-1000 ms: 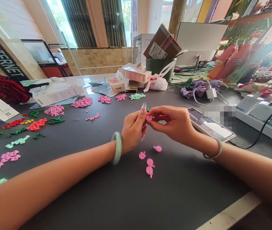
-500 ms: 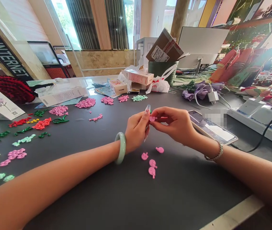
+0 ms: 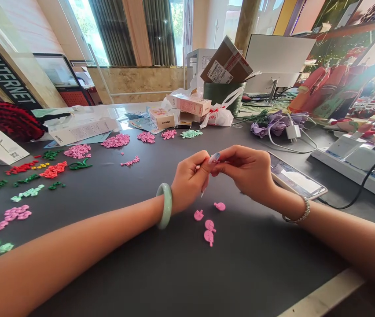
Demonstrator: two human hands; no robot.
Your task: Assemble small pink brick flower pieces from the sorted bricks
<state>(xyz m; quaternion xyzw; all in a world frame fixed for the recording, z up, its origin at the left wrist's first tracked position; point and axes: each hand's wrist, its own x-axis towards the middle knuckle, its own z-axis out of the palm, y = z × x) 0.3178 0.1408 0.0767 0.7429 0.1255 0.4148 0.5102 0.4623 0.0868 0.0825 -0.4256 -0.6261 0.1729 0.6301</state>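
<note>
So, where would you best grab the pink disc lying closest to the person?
Probably by the small tab on that nearest pink disc, coming from the person's side: the tab points that way, while another pink disc crowds its far edge.

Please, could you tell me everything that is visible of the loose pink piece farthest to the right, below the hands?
The pink piece is a small, roundish disc with a short stub pointing left in the picture. It looks like smooth plastic, in one plain colour; finer details are too small to tell. It lies loose on the dark table, apart from three similar pink pieces. Neither the left hand nor the right hand touches it.
</note>
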